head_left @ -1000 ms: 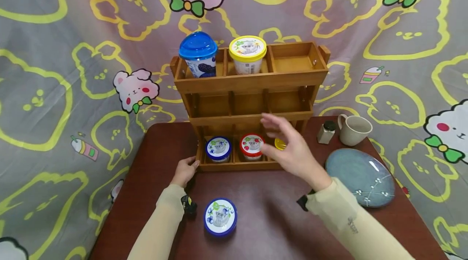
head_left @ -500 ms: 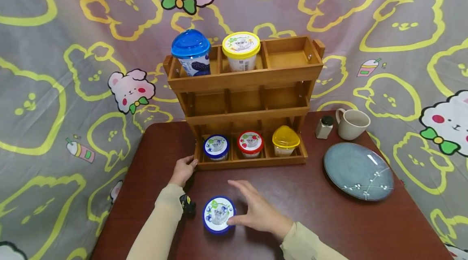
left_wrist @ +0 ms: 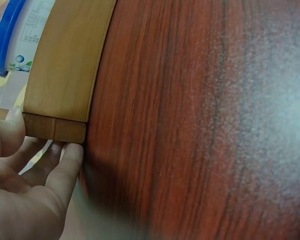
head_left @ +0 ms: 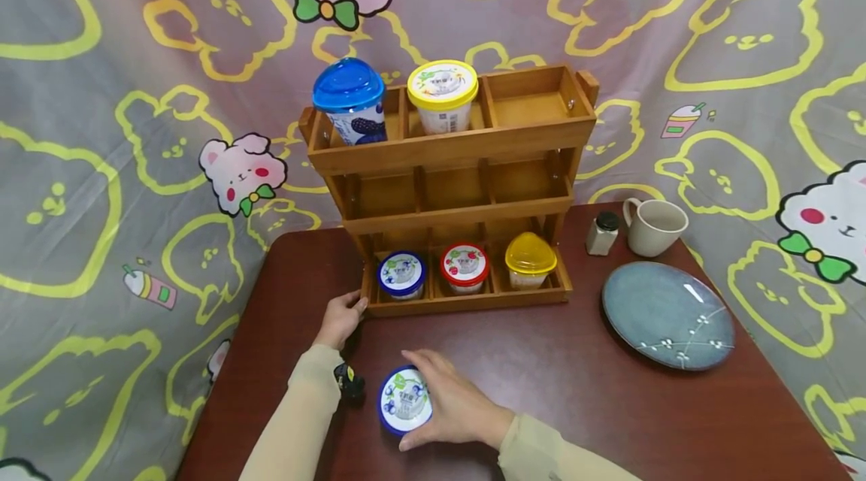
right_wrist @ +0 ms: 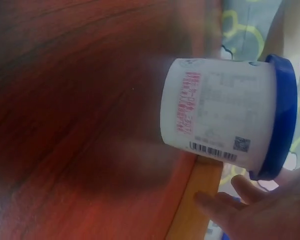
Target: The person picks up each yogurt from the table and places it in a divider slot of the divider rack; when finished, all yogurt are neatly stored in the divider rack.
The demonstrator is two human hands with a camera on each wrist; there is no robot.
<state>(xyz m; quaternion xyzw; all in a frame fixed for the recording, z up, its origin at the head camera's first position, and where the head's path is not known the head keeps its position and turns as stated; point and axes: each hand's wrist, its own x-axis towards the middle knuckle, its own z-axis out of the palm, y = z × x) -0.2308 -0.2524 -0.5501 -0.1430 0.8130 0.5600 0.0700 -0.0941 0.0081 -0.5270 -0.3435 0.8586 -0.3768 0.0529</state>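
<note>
My left hand (head_left: 342, 320) grips the lower left corner of a three-tier wooden rack (head_left: 446, 222); in the left wrist view its thumb and fingers lie on both sides of the rack's wooden end (left_wrist: 55, 128). At the front, my right hand (head_left: 456, 402) curls round the right side of a white tub (head_left: 406, 400) with a blue-rimmed, blueberry-printed lid, thumb on the near side and fingers on the far side. The right wrist view shows the tub (right_wrist: 220, 110) side-on, with barcode and red print, the fingers (right_wrist: 220, 207) reaching down past its lid.
The rack's bottom tier holds a blue-lidded tub (head_left: 401, 275), a red-lidded tub (head_left: 464, 268) and a yellow dome-lidded cup (head_left: 531, 261). On top stand a blue dome-lidded cup (head_left: 349, 99) and a yellow-lidded tub (head_left: 443, 94). A plate (head_left: 666, 316), mug (head_left: 655, 228) and small shaker (head_left: 602, 234) stand at right.
My right hand has come away from the yellow dome-lidded cup in the bottom tier, down and left to the front blue-lidded tub, and now surrounds its lid. The left hand stays at the rack.
</note>
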